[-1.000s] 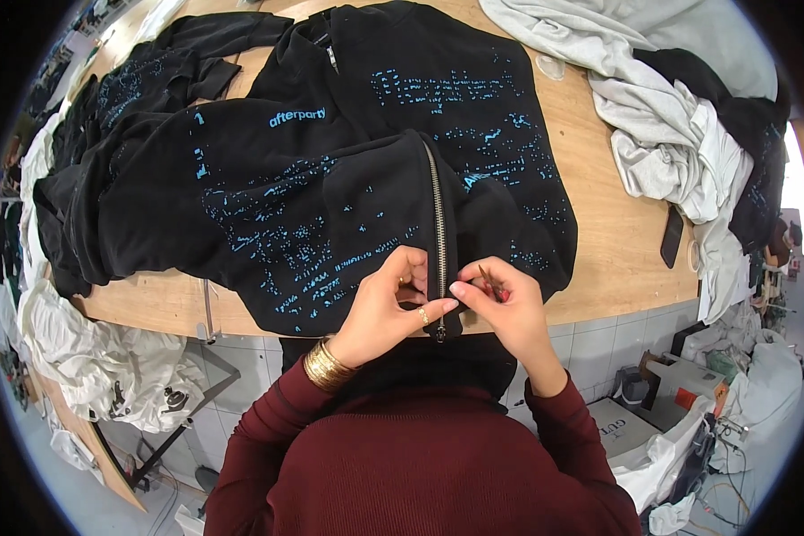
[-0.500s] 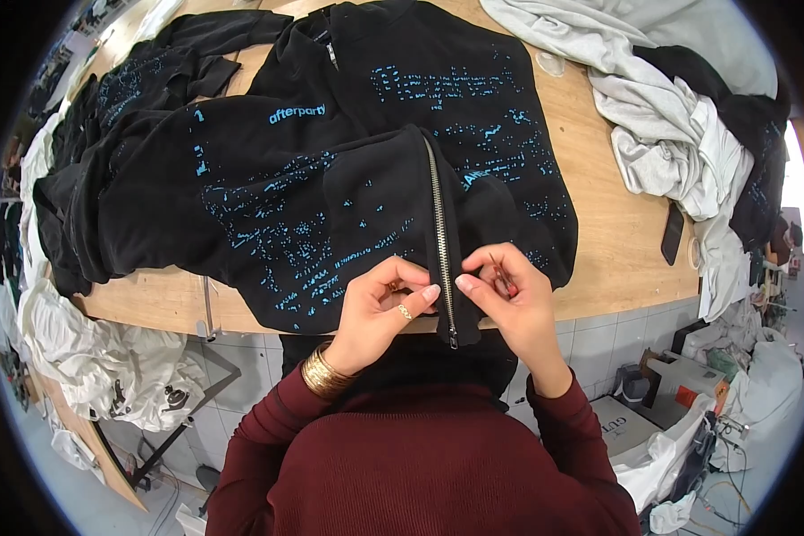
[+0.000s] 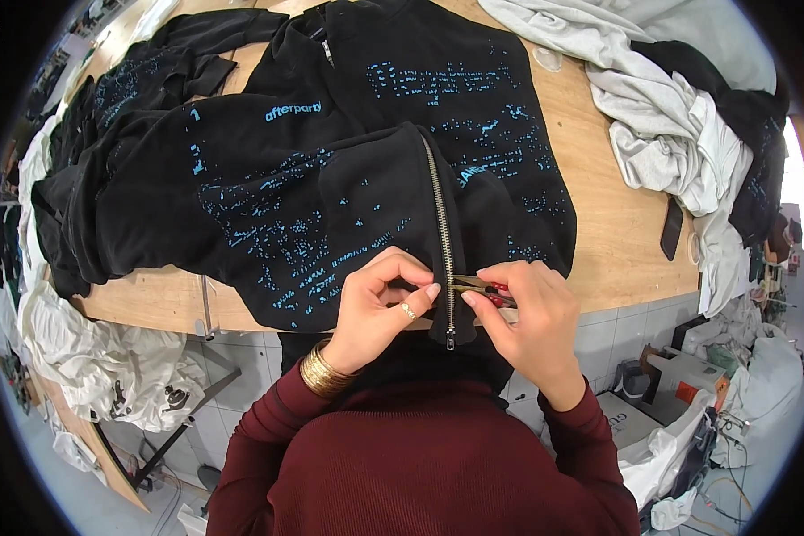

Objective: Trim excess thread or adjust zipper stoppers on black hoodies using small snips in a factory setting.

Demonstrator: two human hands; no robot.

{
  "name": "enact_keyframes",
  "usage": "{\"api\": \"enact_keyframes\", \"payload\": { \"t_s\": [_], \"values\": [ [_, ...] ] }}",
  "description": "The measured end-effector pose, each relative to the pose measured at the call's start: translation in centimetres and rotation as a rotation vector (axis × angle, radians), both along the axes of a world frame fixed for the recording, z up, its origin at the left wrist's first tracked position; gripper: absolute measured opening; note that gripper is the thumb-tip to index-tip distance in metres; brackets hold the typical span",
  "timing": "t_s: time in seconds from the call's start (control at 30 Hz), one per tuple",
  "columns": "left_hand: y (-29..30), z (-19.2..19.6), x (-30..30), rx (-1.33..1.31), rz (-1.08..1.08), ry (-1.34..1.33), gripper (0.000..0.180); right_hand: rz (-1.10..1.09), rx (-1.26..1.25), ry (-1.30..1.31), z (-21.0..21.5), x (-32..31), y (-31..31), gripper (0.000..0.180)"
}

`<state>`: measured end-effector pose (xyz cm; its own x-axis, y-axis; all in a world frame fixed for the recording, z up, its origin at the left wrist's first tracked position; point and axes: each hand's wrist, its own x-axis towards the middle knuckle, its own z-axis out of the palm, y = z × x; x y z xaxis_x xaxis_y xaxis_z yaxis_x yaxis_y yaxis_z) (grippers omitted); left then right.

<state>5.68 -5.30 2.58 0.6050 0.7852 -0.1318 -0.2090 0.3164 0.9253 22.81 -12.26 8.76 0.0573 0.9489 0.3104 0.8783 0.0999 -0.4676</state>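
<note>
left hand [image 3: 377,308]: curled in a pinch – thumb and forefinger tips pressed on the black fabric just left of the zipper, near the garment's lower edge; a ring on one finger, gold bangles [image 3: 320,373] at the wrist.
right hand [image 3: 527,313]: closed around a small pair of snips [image 3: 475,286] with a red handle part showing between the fingers; the brass-coloured blades point left and reach the zipper tape.
zipper [image 3: 442,241]: metal teeth, runs from the middle of the garment down toward the person, its lower end hanging just past the table edge between the two hands.
black hoodie [image 3: 330,179]: spread flat on the table, covered in light blue print, its lower edge at the near side where both hands work.
table [image 3: 616,232]: bare wood surface, pale tiled front below its near edge.
grey garments [image 3: 661,116]: heaped at the right end of the table, well apart from the hands, with a black piece beside them.
dark flat object [image 3: 672,229]: lies on the wood near the grey heap – cannot tell what it is.
more black printed garments [image 3: 89,134]: piled at the left end, draping over the edge.
white cloth [image 3: 107,357]: bundled below the table on the left.
</note>
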Motion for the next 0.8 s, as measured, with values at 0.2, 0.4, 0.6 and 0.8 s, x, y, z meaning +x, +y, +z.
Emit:
{"api": "enact_keyframes", "payload": {
  "t_s": [0.2, 0.4, 0.6, 0.8],
  "values": [
    [-0.03, 0.37, 0.04, 0.034, -0.002, 0.028, 0.005, 0.026, 0.002, -0.035, 0.09, 0.11, 0.08, 0.019],
    [0.12, 0.35, 0.05, 0.019, -0.017, 0.037, 0.005, 0.013, -0.022, 0.061, -0.35, 0.22, 0.18, 0.019],
    [0.17, 0.25, 0.13, -0.020, -0.010, 0.012, 0.005, 0.006, -0.035, 0.126, -0.61, 0.41, 0.20, 0.019],
    [0.19, 0.18, 0.11, 0.007, -0.014, 0.018, 0.005, -0.005, -0.026, 0.070, -0.32, 0.39, 0.10, 0.019]
  ]
}}
